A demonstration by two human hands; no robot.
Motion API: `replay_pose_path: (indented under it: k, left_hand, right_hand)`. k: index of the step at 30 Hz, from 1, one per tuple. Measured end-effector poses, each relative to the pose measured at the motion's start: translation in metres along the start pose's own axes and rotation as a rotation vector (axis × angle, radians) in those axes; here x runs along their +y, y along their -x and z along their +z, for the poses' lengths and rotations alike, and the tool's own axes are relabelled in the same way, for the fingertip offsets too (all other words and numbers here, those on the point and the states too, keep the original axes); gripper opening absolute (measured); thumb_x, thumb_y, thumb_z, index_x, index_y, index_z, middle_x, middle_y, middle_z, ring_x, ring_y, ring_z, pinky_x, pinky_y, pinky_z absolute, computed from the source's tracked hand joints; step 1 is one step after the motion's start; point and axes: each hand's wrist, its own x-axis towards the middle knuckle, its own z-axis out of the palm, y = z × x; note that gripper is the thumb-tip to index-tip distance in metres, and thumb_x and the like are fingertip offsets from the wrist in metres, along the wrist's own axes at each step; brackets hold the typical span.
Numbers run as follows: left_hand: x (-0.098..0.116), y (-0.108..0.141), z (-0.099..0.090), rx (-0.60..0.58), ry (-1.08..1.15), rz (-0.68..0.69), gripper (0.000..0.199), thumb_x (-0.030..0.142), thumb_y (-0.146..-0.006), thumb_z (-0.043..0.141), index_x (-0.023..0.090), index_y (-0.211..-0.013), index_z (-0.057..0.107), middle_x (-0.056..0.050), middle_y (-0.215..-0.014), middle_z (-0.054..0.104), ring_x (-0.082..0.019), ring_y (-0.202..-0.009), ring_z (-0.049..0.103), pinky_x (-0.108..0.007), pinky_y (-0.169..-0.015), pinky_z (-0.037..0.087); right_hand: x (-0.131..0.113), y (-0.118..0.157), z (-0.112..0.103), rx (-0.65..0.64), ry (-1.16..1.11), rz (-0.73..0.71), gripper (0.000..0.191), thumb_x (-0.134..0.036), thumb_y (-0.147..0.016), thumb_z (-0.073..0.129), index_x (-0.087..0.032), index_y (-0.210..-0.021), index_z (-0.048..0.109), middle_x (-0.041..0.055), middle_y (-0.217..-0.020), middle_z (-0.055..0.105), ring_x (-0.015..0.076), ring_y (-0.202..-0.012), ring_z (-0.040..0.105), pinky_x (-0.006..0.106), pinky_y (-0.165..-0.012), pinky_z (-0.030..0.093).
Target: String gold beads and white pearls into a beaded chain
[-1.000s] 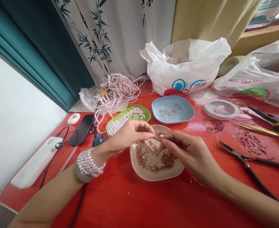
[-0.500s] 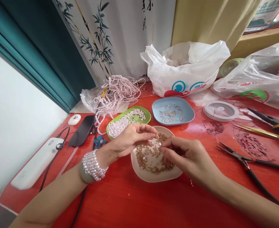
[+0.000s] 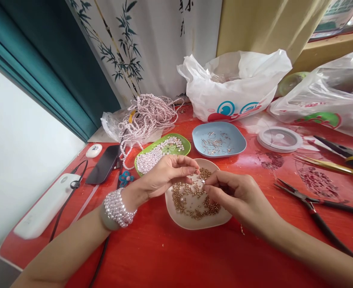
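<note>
My left hand (image 3: 172, 172) pinches a thin metal pin (image 3: 198, 173) between thumb and fingertips. Close beside it, my right hand (image 3: 235, 192) grips a small white pearl bead (image 3: 203, 182) with thumb and forefinger. Pin and bead are almost together; whether the pin is inside the bead is too small to tell. Both hands hover over a cream plate (image 3: 188, 224) scattered with gold beads (image 3: 179, 202). Behind my left hand, a green plate (image 3: 187, 145) bears loose pearl beads (image 3: 149, 160). More pins (image 3: 212, 145) lie on a blue plate (image 3: 236, 148) farther back.
Strands of pearl beads (image 3: 152, 116) are heaped at the back left. To the right lie pliers (image 3: 305, 199), tweezers (image 3: 329, 165) and a spool (image 3: 280, 140). Plastic bags (image 3: 236, 90) stand behind. A phone (image 3: 103, 165) and white power bank (image 3: 46, 206) are on the left.
The hands keep almost the same pose. The pin in my left hand now shows slightly more clearly, pointing down toward the bead; my right fingertips have shifted slightly.
</note>
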Motion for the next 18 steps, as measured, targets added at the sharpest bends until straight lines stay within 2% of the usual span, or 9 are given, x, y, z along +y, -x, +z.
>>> replay_pose_path:
  k: [11, 14, 18]
  left_hand:
    - [-0.003, 0.0, -0.002, -0.018, -0.12, 0.03, 0.013, 0.02, -0.067, 0.069, 0.013, -0.077, 0.065, -0.002, -0.08, 0.063, -0.007, -0.067, 0.055, -0.021, -0.064, 0.047]
    - [0.001, 0.001, -0.002, -0.031, -0.241, 0.095, 0.018, 0.021, -0.067, 0.069, 0.014, -0.083, 0.064, -0.003, -0.082, 0.064, -0.01, -0.073, 0.058, -0.024, -0.067, 0.048]
    - [0.015, 0.006, -0.004, -0.078, -0.547, 0.214, 0.027, 0.022, -0.07, 0.065, 0.015, -0.096, 0.061, -0.004, -0.085, 0.067, -0.014, -0.083, 0.061, -0.027, -0.074, 0.047]
  right_hand:
    - [-0.001, -0.001, 0.0, -0.002, 0.001, -0.001, 0.017, -0.018, -0.075, 0.045, -0.017, -0.061, 0.054, -0.0014, -0.052, 0.055, 0.0101, -0.048, 0.05, 0.02, -0.043, 0.039]
    - [0.001, -0.002, 0.0, 0.002, 0.008, -0.021, 0.016, -0.02, -0.076, 0.046, -0.017, -0.064, 0.055, -0.0015, -0.053, 0.056, 0.01, -0.048, 0.051, 0.02, -0.044, 0.04]
    - [0.004, -0.003, 0.0, 0.007, 0.003, -0.041, 0.016, -0.023, -0.08, 0.046, -0.016, -0.072, 0.059, -0.0002, -0.058, 0.059, 0.0106, -0.051, 0.053, 0.022, -0.047, 0.043]
